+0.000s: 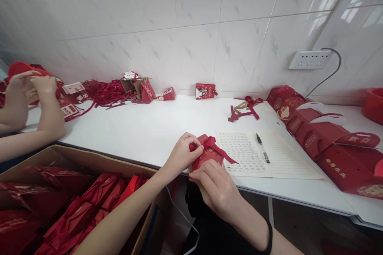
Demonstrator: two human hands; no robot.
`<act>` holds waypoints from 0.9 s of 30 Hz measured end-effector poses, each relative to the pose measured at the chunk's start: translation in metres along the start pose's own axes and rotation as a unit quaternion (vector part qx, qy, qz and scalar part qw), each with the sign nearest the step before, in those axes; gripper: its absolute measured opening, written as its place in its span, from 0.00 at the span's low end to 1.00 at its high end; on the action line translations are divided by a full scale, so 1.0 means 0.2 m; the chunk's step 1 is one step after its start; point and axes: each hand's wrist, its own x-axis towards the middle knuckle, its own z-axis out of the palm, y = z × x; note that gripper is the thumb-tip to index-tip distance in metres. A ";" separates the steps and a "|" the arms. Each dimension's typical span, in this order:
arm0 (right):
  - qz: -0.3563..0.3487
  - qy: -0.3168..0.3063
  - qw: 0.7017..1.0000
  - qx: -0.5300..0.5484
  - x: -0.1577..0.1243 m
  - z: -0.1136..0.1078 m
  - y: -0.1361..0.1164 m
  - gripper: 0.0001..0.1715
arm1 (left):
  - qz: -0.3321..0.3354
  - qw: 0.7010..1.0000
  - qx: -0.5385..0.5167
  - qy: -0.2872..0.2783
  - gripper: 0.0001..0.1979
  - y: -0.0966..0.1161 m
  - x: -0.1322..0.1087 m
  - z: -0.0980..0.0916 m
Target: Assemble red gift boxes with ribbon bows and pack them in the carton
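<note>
A small red gift box (211, 154) with a red ribbon (222, 151) tied on top sits at the near edge of the white table (143, 127). My left hand (181, 154) pinches the ribbon's bow at the box's left side. Fingers curled, my right hand (216, 188) presses against the box's front and grips the ribbon's lower end. Both hands are closed on the ribbon.
An open notebook (278, 159) with a pen (262, 147) lies right of the box. Flat red boxes (323, 139) are stacked at the right. A cardboard carton (89, 163) of red boxes stands below left. Another person's hands (26, 91) work at far left near loose ribbons (104, 93).
</note>
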 end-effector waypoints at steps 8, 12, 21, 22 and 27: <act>-0.012 -0.062 0.995 0.073 0.00 -0.08 -0.06 0.08 | 0.002 1.000 -0.005 -0.010 0.05 -0.01 0.01 0.00; 0.115 -0.035 0.984 0.134 0.08 -0.17 0.13 0.10 | 0.036 0.998 -0.008 -0.055 0.08 -0.02 0.02 -0.05; 0.312 -0.197 0.913 0.175 0.17 -0.13 0.47 0.13 | 0.055 0.995 0.080 -0.025 0.08 0.03 -0.03 -0.18; 0.328 -0.196 0.903 0.197 0.17 -0.12 0.46 0.15 | 0.041 0.994 0.100 -0.022 0.08 0.03 -0.04 -0.18; 0.380 -0.182 0.849 0.319 0.19 -0.13 0.44 0.24 | -0.017 0.998 0.049 -0.030 0.08 0.04 -0.05 -0.14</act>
